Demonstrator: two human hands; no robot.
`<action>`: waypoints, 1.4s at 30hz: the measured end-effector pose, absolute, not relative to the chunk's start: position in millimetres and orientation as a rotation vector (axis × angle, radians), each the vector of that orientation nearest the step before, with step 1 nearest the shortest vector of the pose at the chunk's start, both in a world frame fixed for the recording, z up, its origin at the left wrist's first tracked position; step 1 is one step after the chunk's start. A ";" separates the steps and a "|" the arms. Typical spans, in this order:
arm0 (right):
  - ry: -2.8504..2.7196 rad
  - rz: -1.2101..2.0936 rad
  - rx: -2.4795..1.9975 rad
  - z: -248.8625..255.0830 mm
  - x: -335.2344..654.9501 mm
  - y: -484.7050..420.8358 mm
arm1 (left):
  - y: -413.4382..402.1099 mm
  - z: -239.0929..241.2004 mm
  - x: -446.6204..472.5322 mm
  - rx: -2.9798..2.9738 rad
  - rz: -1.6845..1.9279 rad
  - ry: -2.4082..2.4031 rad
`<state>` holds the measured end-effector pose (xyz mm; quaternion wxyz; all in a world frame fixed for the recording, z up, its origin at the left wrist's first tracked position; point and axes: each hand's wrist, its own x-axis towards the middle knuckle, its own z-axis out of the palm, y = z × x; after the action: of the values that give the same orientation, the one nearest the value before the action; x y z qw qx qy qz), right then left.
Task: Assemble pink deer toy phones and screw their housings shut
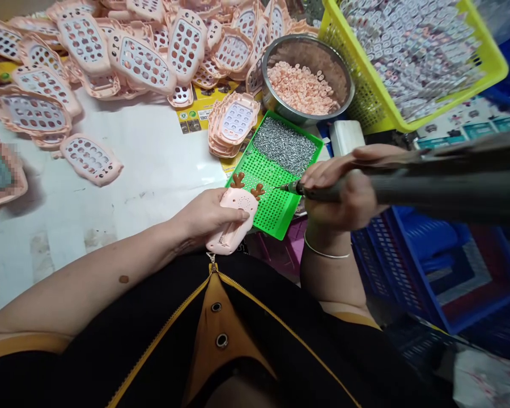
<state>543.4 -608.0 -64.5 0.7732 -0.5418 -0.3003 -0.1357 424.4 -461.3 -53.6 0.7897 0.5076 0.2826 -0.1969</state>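
My left hand [208, 218] is closed around a pink toy phone [233, 226] with brown antlers, its thumb across the back, where a speaker grille and an open battery slot show. In my right hand [344, 190] is a dark power screwdriver [391, 184], fingers wrapped round its body. The bit points left, over a green perforated tray [276, 212] and just right of the antlers. Small silver screws [284, 147] are heaped in the tray's far part. Whether a screw sits on the bit is too small to tell.
Pink phone shells [142, 62] with holed fronts are piled along the back left. A steel bowl [344, 96] of small pink parts stands behind the tray. At the back right is a yellow basket [408, 122] of small white pieces. Blue crates [450, 323] are low at right.
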 end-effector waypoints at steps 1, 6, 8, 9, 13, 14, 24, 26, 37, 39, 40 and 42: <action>-0.673 -0.304 -1.124 -56.1 539.2 -608.1 | -461.8 -53.2 424.9 1.094 -0.428 0.622; -0.860 -0.099 -1.012 -25.6 519.8 -606.5 | -464.1 -51.2 425.8 1.073 -0.391 0.630; -0.887 -0.063 -1.025 -21.6 512.7 -599.8 | -464.3 -50.7 425.7 1.056 -0.374 0.600; -0.871 -0.074 -1.026 -20.9 509.3 -595.1 | -464.2 -50.5 425.6 1.048 -0.367 0.580; -0.807 -0.137 -0.948 -21.5 499.9 -576.4 | -464.7 -49.4 425.0 1.023 -0.355 0.550; -0.807 -0.140 -0.932 -21.9 499.3 -573.7 | -465.0 -49.1 424.7 1.017 -0.356 0.556; -1.028 0.130 -0.884 -26.5 514.7 -568.4 | -465.1 -47.2 426.2 1.126 -0.318 0.573; -1.064 0.153 -0.857 -28.4 516.4 -565.0 | -464.6 -46.9 426.6 1.133 -0.324 0.579; -1.156 0.099 -0.907 -8.1 506.4 -592.9 | -463.7 -50.2 423.0 1.085 -0.335 0.520; -1.056 -0.012 -0.960 -5.0 504.8 -602.7 | -460.3 -51.4 418.0 1.027 -0.355 0.526; -1.005 -0.083 -0.979 -6.4 505.2 -606.0 | -457.6 -52.6 414.0 0.989 -0.371 0.517; -0.924 -0.218 -1.005 -15.6 509.0 -609.0 | -451.2 -56.6 403.5 0.893 -0.425 0.466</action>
<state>509.0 -609.0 -15.6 0.7703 -0.4636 -0.4263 -0.1003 403.5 -451.2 -56.6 0.8542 0.4246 0.2217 -0.2023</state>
